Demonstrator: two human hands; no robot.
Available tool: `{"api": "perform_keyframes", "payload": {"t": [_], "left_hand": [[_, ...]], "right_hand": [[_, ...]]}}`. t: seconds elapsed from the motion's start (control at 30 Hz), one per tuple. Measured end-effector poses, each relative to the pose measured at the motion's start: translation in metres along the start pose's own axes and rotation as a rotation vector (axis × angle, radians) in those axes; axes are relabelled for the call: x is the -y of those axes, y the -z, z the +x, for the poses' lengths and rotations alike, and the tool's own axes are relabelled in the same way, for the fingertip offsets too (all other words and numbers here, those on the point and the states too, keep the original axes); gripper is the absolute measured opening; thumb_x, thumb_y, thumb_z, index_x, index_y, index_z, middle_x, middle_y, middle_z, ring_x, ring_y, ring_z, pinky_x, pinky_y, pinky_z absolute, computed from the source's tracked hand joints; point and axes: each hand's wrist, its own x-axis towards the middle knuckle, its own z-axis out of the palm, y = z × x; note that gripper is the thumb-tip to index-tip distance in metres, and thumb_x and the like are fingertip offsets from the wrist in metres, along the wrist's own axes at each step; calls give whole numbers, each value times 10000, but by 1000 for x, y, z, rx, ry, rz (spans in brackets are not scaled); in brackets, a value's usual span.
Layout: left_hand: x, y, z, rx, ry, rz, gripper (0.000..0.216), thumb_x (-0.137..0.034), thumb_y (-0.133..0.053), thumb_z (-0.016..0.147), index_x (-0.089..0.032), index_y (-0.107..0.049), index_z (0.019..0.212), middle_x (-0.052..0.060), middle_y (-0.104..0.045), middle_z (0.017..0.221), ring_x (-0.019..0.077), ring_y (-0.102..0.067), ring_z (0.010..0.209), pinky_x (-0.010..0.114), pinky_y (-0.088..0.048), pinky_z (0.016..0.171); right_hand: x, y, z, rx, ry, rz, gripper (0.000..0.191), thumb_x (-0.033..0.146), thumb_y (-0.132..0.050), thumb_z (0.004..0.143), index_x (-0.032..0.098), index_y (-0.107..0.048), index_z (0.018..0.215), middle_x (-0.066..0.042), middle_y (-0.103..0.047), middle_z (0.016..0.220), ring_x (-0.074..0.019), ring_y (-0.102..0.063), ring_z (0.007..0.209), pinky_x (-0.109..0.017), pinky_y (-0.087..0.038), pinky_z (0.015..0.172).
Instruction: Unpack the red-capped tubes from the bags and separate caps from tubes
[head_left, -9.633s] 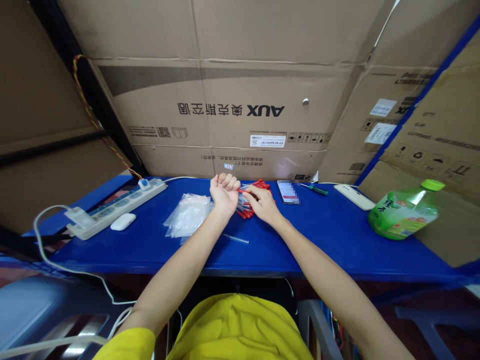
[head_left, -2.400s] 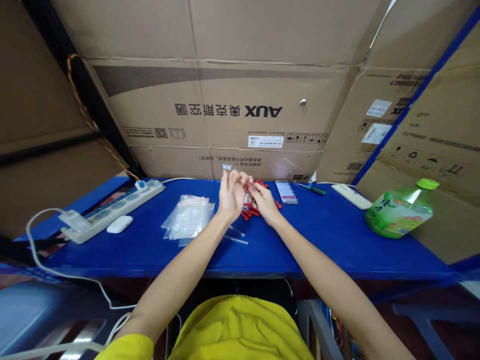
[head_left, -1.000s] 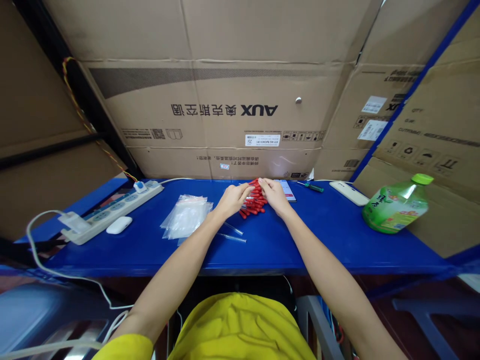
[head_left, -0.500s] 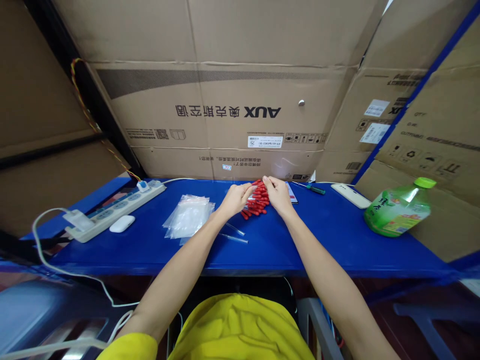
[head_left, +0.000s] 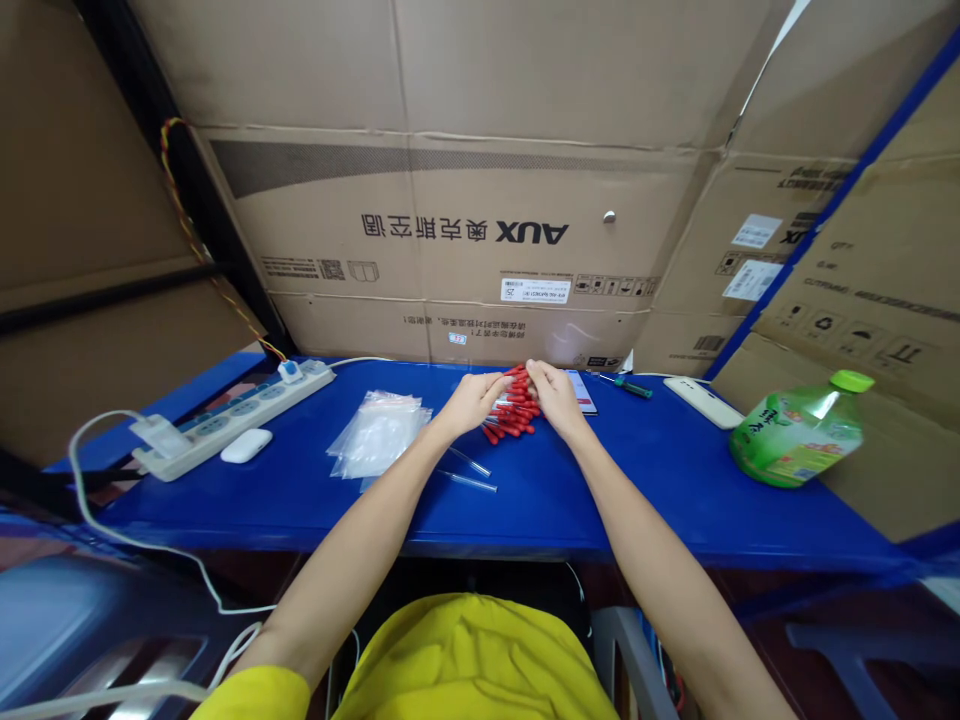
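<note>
A pile of small clear tubes with red caps lies at the back middle of the blue table. My left hand has its fingers curled against the pile's left side. From the right, my right hand closes its bent fingers on the pile's top end. The two hands hem the pile in between them. Two loose clear tubes lie nearer to me, just beside my left forearm.
A stack of clear plastic bags lies left of the hands. Farther left are a white power strip and a small white case. A phone, a green screwdriver, a white device and a green bottle lie right. Cardboard boxes wall the back.
My hands were raised with a bundle of tubes 2.4 s ago. They have come down onto the pile on the table and in the last half second drew closer together around it.
</note>
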Motion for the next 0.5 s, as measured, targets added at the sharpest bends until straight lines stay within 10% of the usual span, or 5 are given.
{"api": "perform_keyframes", "payload": {"t": [0.5], "left_hand": [[-1,7,-1,42,62,-145,551,-617,-391,1011,-183,-454,678,-28,-394,623,114,-339,607,267,-271,606]], "right_hand": [[4,8,-6,195,75,128,504,708,-516,975,252,-419,781,58,-363,618,-125,-308,536,-282,-253,517]]}}
